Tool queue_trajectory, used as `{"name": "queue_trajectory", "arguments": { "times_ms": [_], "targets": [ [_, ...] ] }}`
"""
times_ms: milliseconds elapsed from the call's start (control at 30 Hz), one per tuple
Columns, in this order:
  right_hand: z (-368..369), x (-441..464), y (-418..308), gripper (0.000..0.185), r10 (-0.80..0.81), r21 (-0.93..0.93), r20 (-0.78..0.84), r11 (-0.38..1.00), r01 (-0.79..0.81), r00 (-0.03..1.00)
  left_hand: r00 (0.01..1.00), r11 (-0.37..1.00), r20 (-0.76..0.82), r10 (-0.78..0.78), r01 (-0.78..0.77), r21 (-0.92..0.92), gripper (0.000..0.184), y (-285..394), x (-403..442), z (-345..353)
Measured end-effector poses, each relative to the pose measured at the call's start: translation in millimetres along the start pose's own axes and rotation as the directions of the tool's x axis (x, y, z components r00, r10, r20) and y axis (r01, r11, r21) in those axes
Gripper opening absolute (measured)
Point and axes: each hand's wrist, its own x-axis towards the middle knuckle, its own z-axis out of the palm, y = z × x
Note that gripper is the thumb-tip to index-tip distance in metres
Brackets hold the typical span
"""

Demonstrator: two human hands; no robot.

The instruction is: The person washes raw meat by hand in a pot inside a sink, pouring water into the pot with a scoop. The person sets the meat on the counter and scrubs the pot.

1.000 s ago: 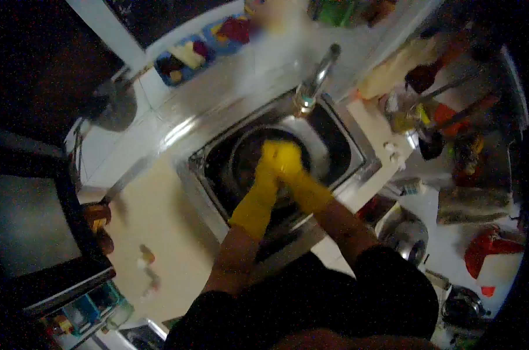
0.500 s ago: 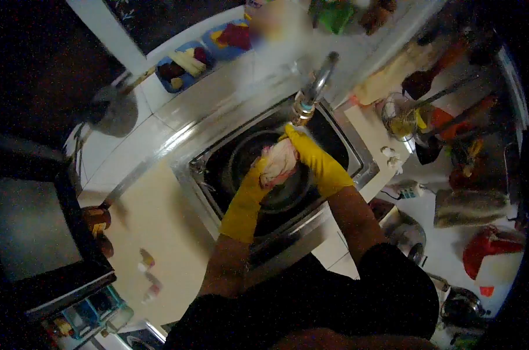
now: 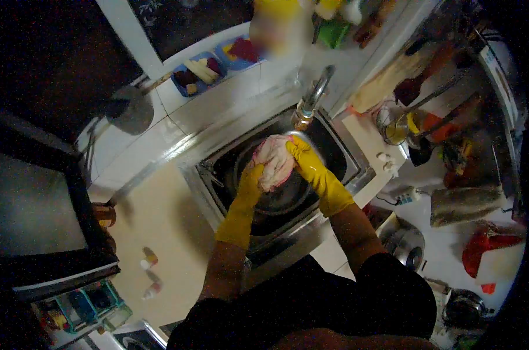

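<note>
Over the sink (image 3: 355,154) I hold a crumpled, pale cloth (image 3: 274,160) with pinkish edges. My left hand (image 3: 250,184), in a yellow rubber glove, is closed on its lower left side. My right hand (image 3: 309,160), gloved the same way, grips its upper right edge. Beneath the cloth sits a dark round basin (image 3: 279,201), partly hidden by my hands. The metal faucet (image 3: 314,96) rises just beyond my right hand. In the dim light I cannot tell whether water runs.
Cream counter (image 3: 165,210) lies left of the sink, with two small bottles (image 3: 149,261) on it. Blue trays (image 3: 197,76) stand on the ledge behind. Utensils and a wire strainer (image 3: 393,125) crowd the right side, near a steel pot (image 3: 404,245).
The cloth has opened out somewhat between my hands. My right hand has shifted down from the faucet and now grips the cloth's edge. The whole view has tilted slightly.
</note>
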Motion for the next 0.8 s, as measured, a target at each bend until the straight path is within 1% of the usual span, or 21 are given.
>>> {"name": "queue_trajectory", "arguments": {
  "times_ms": [33, 100, 133, 167, 200, 233, 267, 300, 333, 367, 400, 433, 467, 500, 533, 567, 600, 633, 667, 733, 800],
  "targets": [
    [-0.4, 1.4, -2.4, 0.026, -0.004, -0.005, 0.004, 1.000, 0.004, 1.000, 0.994, 0.976, 0.056, 0.094, -0.104, 0.194, 0.039, -0.8, 0.8, -1.6],
    [-3.0, 2.4, -8.7, 0.026, -0.038, -0.210, 0.008, 0.977, 0.039, 0.999, 0.976, 0.904, 0.124, 0.177, -0.212, 0.372, 0.037, -2.1, -0.8, -4.7],
    [-1.6, -0.6, -13.4, 0.026, -0.044, -0.216, 0.012, 0.975, 0.045, 0.999, 0.996, 0.852, 0.067, -0.051, 0.078, -0.517, 0.029, -3.5, -3.5, -6.0],
    [3.1, -6.7, -24.4, 0.026, -0.146, -0.608, 0.039, 0.782, 0.139, 0.988, 0.980, 0.510, 0.156, -0.124, 0.197, -0.837, 0.026, 7.5, 2.2, 0.6],
    [6.0, -10.8, -39.9, 0.027, -0.238, -0.882, 0.105, 0.426, 0.201, 0.965, 0.950, 0.048, 0.243, -0.195, 0.256, -0.965, 0.023, 20.7, 7.9, 8.1],
    [33.1, -24.0, -76.1, 0.025, -0.177, -0.828, -0.016, 0.554, 0.086, 0.984, 0.849, 0.096, 0.468, 0.246, 0.459, -0.883, 0.008, 59.2, 15.3, 28.3],
    [45.7, -21.3, -100.5, 0.024, -0.290, -0.804, 0.003, 0.569, 0.175, 0.957, 0.705, 0.143, 0.549, 0.448, 0.550, -0.823, 0.021, 72.6, 19.8, 33.8],
    [56.2, -18.6, -119.3, 0.022, -0.390, -0.774, 0.013, 0.578, 0.256, 0.921, 0.514, 0.232, 0.593, 0.620, 0.602, -0.764, 0.034, 85.5, 24.5, 39.1],
    [68.3, -10.6, -147.2, 0.023, -0.374, -0.775, -0.018, 0.592, 0.224, 0.927, 0.702, 0.054, 0.550, 0.452, 0.594, -0.803, 0.039, 87.3, 19.2, 31.1],
    [75.1, 9.3, -174.5, 0.025, -0.356, -0.772, -0.049, 0.606, 0.190, 0.933, 0.757, -0.032, 0.534, 0.376, 0.587, -0.809, 0.041, 95.5, 16.0, 34.7],
    [76.4, 37.6, -193.6, 0.025, -0.566, -0.826, 0.019, 0.456, 0.332, 0.824, 0.805, -0.116, 0.513, 0.297, 0.564, -0.818, 0.043, 103.6, 12.7, 38.4],
    [77.5, 72.9, -213.7, 0.026, -0.735, -0.857, 0.107, 0.274, 0.437, 0.670, 0.846, -0.193, 0.488, 0.216, 0.527, -0.828, 0.045, 112.2, 9.1, 42.2],
    [78.0, 115.4, -231.6, 0.027, -0.879, -0.870, 0.132, 0.119, 0.479, 0.459, 0.845, -0.150, 0.464, 0.266, 0.511, -0.846, 0.041, 126.0, 12.6, 54.9],
    [68.3, 161.6, -253.0, 0.027, -0.920, -0.899, 0.236, -0.085, 0.430, 0.313, 0.845, -0.107, 0.436, 0.310, 0.486, -0.867, 0.037, 131.1, 14.5, 58.4],
    [65.0, 192.0, -273.9, 0.027, -0.913, -0.938, 0.267, -0.173, 0.301, 0.309, 0.857, -0.108, 0.421, 0.297, 0.469, -0.877, 0.037, 125.4, 13.2, 52.0],
    [65.4, 209.4, -291.5, 0.027, -0.876, -0.969, 0.240, -0.194, 0.150, 0.418, 0.962, 0.080, 0.268, 0.040, 0.265, -0.961, 0.026, 115.8, 12.6, 44.1],
    [69.4, 221.5, -310.6, 0.028, -0.808, -0.981, 0.170, -0.193, 0.019, 0.563, 0.985, 0.184, 0.155, -0.072, 0.166, -0.969, 0.020, 105.8, 16.4, 38.0],
    [69.6, 232.8, -324.8, 0.028, -0.742, -0.976, 0.111, -0.207, -0.069, 0.662, 0.983, 0.306, 0.037, -0.182, 0.092, -0.948, 0.017, 95.4, 20.5, 31.7],
    [70.6, 240.0, -336.0, 0.028, -0.686, -0.966, 0.065, -0.224, -0.125, 0.724, 0.982, 0.339, -0.026, -0.185, 0.039, -0.940, 0.012, 85.6, 28.3, 27.6],
    [72.9, 248.8, -347.5, 0.029, -0.634, -0.952, 0.033, -0.254, -0.168, 0.773, 0.980, 0.368, -0.087, -0.182, -0.014, -0.930, 0.022, 81.3, 33.3, 24.4],
    [71.5, 250.5, -350.5, 0.029, -0.604, -0.942, 0.028, -0.282, -0.181, 0.796, 0.997, 0.366, -0.005, -0.071, 0.022, -0.930, 0.030, 81.1, 29.7, 21.8]
  ]
}}
